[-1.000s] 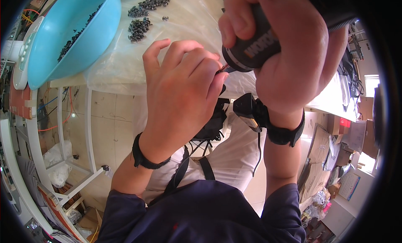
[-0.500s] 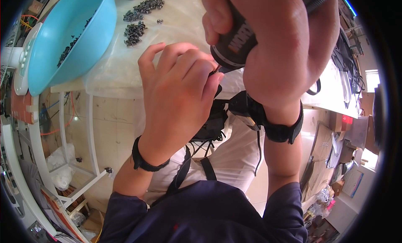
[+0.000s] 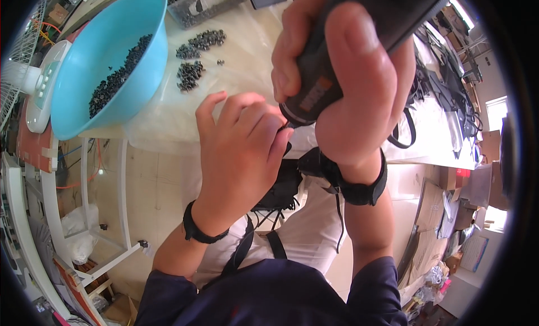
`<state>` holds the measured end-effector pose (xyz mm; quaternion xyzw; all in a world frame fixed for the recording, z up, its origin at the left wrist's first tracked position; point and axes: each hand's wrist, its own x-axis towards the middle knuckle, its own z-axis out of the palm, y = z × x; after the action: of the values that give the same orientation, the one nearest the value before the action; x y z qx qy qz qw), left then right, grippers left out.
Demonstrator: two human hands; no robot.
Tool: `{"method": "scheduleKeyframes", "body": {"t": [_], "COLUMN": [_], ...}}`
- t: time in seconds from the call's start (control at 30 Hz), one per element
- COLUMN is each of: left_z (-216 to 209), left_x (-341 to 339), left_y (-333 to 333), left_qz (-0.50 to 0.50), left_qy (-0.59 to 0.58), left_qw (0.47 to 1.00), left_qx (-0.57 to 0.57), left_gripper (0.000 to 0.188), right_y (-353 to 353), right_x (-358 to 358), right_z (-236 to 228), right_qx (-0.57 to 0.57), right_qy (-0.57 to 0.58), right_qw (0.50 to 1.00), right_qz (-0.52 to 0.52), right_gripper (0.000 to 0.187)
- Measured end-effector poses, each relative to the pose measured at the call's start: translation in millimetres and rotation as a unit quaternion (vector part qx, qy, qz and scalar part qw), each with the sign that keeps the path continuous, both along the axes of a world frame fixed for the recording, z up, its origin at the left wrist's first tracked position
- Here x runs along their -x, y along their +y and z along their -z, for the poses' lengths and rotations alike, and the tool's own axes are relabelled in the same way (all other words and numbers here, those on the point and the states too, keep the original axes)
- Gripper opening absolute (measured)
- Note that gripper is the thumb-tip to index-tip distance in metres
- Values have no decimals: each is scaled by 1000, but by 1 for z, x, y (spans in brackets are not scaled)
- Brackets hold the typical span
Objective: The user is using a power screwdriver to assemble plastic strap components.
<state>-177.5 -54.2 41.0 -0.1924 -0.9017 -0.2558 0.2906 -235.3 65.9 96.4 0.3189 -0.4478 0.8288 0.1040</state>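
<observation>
Person's dark blue sleeves at the lower edge; both forearms rise from there, each with a black wristband.

Left hand (image 3: 241,152): raised in front of the torso, back of hand toward the camera. Fingers (image 3: 264,129) curled and drawn together at their tips, pinched against the nose of the tool; whatever small part they hold there is hidden behind them, cannot tell.

Right hand (image 3: 348,96): just right of and above the left hand, wrapped tight around a dark grey power screwdriver (image 3: 337,62). Thumb lies along the barrel; the other fingers close round its far side. The tool slants from upper right down to lower left, its front end meeting the left fingertips.

Black harness straps and a black device sit against the white shirt below the hands.

Table (image 3: 247,45): pale top beyond the hands, covered with a clear plastic sheet.

Small black parts (image 3: 191,73): two loose heaps on the table, beyond the left hand, well apart from it.

Blue bowl (image 3: 95,45): left of the heaps, tilted at the table's edge, with more black parts inside.

Grey tray (image 3: 208,3): at the far edge, holding similar dark parts.

White fan (image 3: 33,82): left of the bowl.
</observation>
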Motion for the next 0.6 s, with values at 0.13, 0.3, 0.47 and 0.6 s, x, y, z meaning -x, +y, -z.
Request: {"method": "scheduleKeyframes", "body": {"t": [0.13,0.3,0.47,0.6], "left_z": [2,4,3,3], "left_x": [1,-1,3,2], "left_y": [0,0,1,0], "left_qz": [7,2,13,3], "left_qy": [-3,-3,3,4], "left_qw": [1000,1000,1000,1000], "left_qx": [2,-11,-2,3], "left_gripper": [13,12,13,13], "right_y": [-5,-9,-6,-6], "right_x": [2,-1,-1,4], "right_z": [-5,-20,-16,-8], "right_qx": [6,1,-11,-9], "right_qy": [16,6,-15,-26], "right_qw": [1000,1000,1000,1000], "right_qz": [-16,-21,0,2], "right_gripper": [49,49,48,47]}}
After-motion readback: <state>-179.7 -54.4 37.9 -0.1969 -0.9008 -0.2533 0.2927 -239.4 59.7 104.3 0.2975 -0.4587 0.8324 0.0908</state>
